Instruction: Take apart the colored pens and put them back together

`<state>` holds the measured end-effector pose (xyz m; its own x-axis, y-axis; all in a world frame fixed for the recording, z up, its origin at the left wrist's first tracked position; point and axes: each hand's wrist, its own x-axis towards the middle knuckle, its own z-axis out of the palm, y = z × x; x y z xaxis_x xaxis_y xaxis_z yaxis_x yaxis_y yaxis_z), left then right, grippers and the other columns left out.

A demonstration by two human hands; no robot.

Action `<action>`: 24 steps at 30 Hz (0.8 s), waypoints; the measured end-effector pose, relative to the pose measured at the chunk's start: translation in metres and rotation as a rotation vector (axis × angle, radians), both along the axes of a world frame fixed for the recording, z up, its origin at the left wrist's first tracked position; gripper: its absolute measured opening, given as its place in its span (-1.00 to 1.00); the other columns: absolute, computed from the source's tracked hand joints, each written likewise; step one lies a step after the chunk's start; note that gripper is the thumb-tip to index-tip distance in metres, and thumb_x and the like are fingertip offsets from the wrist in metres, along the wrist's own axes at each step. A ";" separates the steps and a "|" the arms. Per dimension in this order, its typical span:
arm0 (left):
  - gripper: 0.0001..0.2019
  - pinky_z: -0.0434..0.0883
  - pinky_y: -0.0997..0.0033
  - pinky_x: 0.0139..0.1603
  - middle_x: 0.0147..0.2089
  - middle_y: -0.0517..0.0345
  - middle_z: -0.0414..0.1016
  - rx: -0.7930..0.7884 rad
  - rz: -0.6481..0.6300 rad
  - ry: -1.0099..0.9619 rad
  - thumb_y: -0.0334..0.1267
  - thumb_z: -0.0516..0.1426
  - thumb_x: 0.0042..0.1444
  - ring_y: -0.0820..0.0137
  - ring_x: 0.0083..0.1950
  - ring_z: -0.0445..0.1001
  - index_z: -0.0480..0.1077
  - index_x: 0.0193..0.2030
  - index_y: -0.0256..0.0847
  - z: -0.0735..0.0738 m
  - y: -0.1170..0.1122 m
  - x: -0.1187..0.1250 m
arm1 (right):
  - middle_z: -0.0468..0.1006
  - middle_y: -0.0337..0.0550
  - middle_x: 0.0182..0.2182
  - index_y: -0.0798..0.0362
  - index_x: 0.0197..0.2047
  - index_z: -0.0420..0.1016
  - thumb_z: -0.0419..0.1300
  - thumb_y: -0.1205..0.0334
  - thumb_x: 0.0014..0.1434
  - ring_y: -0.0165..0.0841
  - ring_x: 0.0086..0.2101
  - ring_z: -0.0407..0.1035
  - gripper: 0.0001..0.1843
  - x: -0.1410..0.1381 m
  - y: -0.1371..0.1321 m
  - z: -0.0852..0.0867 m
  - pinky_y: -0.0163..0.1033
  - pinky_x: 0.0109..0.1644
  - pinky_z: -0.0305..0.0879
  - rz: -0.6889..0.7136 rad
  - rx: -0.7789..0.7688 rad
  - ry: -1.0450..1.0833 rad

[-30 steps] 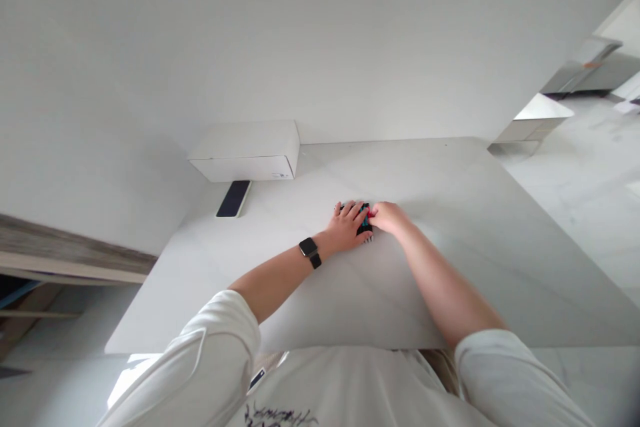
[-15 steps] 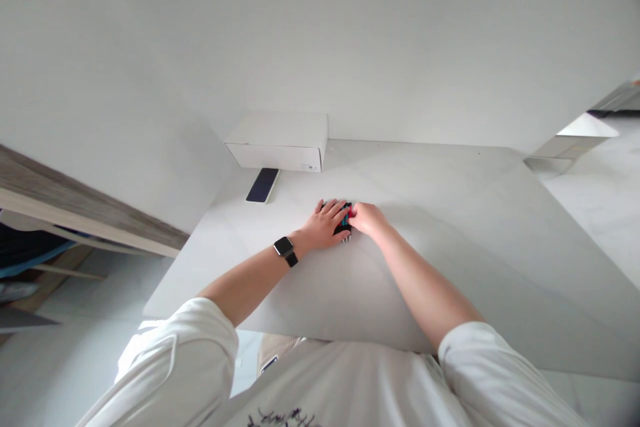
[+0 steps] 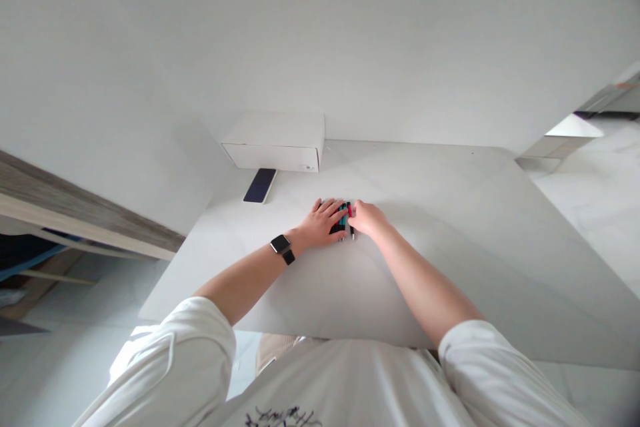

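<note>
My left hand (image 3: pixel 323 223) lies flat with its fingers spread over a group of pens (image 3: pixel 342 219), black with teal parts. The palm and fingers hide most of them; pale tips poke out at the lower edge. Just to the right, a black pen with a red part (image 3: pixel 351 212) lies slightly apart from the group, its tip pointing toward me. My right hand (image 3: pixel 368 217) is closed at the fingertips on this pen's side, thumb and index finger pinching it.
A white box (image 3: pixel 273 157) stands against the wall at the back left of the white table (image 3: pixel 450 247). In front of it lies a phone (image 3: pixel 260 185) with a dark screen. I wear a black watch (image 3: pixel 282 246) on my left wrist.
The black and red pen has come away from the group, shifted slightly to the right with my right hand. My left hand stays spread over the other pens.
</note>
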<state>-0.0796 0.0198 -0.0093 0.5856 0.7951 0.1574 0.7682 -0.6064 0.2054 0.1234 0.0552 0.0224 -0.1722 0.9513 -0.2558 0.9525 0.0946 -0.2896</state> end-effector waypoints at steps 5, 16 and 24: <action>-0.27 -0.17 -0.17 0.59 0.59 0.01 0.07 -0.017 -0.023 0.006 0.20 0.13 0.29 -0.01 0.60 -0.02 0.15 0.53 0.04 0.001 0.005 -0.003 | 0.66 0.14 0.00 0.05 0.13 0.45 0.28 0.18 0.20 -0.04 0.00 0.56 -0.57 -0.005 -0.003 0.002 -0.14 -0.05 0.39 0.025 -0.021 -0.070; -0.35 -0.13 -0.18 0.59 0.56 -0.03 0.13 -0.030 -0.033 -0.115 0.16 0.10 0.34 0.04 0.58 0.05 0.20 0.50 0.01 0.010 0.007 -0.008 | 0.66 0.08 0.00 0.02 0.10 0.47 0.29 0.15 0.21 -0.07 0.00 0.55 -0.61 0.006 -0.003 0.003 -0.18 -0.07 0.36 -0.001 -0.027 0.022; -0.67 0.40 0.17 0.35 0.19 -0.05 0.48 -0.101 0.292 -0.557 0.00 0.08 0.39 0.21 0.25 0.47 0.59 -0.09 -0.14 0.030 0.022 -0.005 | 0.68 -0.28 -0.23 -0.14 0.12 0.43 0.25 0.08 0.31 -0.31 -0.21 0.55 -0.67 -0.002 -0.016 0.021 -0.28 -0.15 0.33 0.058 0.157 0.471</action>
<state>-0.0850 0.0417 0.0204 0.1941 0.9367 0.2914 0.6605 -0.3444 0.6672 0.1219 0.0388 0.0437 -0.2884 0.9575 0.0081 0.7132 0.2205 -0.6653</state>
